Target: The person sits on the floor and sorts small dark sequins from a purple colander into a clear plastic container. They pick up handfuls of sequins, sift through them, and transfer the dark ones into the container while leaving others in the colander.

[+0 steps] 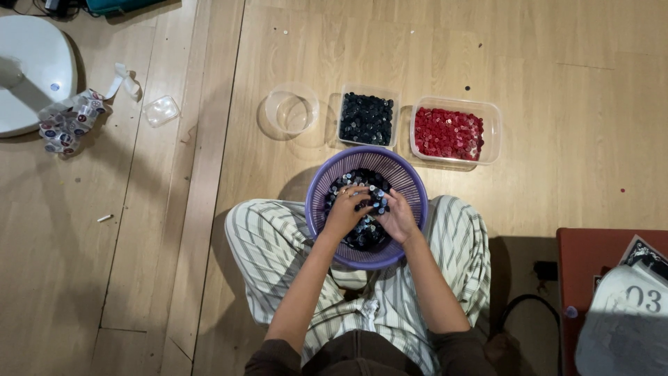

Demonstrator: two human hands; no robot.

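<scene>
Purple plastic basket (316,182) sits between the person's crossed legs, in striped trousers (264,251), on a wooden floor (543,63) — it holds a heap of dark buttons (363,233) with a few pale blue ones mixed in. Both hands are down inside it. Left hand (346,209) lies palm-down on the pile, fingers spread and curled, raking rather than clenched. Right hand (399,218) is just beside it, fingers bent into the heap; whether it pinches a button, cannot tell. Forearms angle in from the knees, wrists dropped over the near rim. Beyond the basket: an empty clear round tub (292,109), a clear tub of dark buttons (367,118), a clear tub of red buttons (449,132). Judgement — sorting goes best stirring shallow, lifting one colour at a time with fingertips, keeping the basket steady between the knees.
</scene>
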